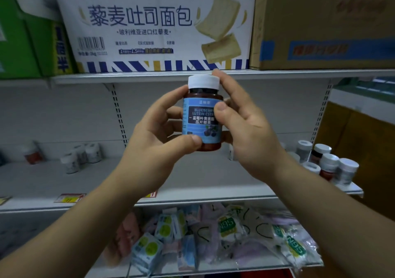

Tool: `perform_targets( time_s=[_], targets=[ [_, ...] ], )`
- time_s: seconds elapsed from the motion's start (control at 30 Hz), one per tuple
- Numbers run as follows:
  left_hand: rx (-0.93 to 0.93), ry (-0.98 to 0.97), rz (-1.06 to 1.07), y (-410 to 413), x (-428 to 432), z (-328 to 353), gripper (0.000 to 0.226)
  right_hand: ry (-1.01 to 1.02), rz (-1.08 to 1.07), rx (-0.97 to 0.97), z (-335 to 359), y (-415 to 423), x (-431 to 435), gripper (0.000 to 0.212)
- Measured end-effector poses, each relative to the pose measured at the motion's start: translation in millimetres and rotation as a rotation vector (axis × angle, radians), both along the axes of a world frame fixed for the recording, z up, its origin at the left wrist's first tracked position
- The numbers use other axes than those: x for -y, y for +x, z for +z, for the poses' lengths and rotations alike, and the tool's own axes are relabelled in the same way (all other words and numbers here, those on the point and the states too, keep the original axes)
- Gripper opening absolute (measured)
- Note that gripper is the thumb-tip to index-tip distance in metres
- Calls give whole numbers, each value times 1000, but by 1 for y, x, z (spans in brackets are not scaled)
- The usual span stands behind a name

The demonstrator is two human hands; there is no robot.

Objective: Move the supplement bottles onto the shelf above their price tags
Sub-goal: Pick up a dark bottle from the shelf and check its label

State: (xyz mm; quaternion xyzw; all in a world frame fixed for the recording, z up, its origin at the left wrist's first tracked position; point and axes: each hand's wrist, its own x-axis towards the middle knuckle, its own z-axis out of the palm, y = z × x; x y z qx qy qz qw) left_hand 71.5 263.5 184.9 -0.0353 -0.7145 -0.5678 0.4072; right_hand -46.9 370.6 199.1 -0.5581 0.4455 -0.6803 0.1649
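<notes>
Head cam: we've got the bottle [202,115] upright between both hands — left hand [154,136] pinching low, right hand [241,123] higher; shelf [213,177] sits below, behind.

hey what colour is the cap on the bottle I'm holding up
White. The cap tops the blue-labelled bottle; the head view shows it clearly.

Both forearms are bare from the bottom edge of the view up to the wrists, with no sleeve showing. The left hand [157,141] and the right hand [248,128] are bare too. The thumbnails are cut short and look plain, unpainted.
</notes>
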Motion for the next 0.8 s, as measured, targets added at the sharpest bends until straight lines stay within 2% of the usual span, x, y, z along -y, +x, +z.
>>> perform_targets(
  time_s=[0.17, 0.37, 0.57, 0.8],
  targets=[
    [25, 25, 57, -11, -6, -5, 62, 2, 67, 14, -8, -18, 4, 41],
    [174, 130, 217, -8, 4, -37, 59, 95, 149, 82, -50, -22, 41, 41],
    [294, 138, 303, 37, 45, -63, 64, 180, 188, 85, -78, 13, 87, 43],
    [327, 129, 383, 117, 112, -80, 63, 235, 178, 70, -89, 95, 158, 41]
  ],
)
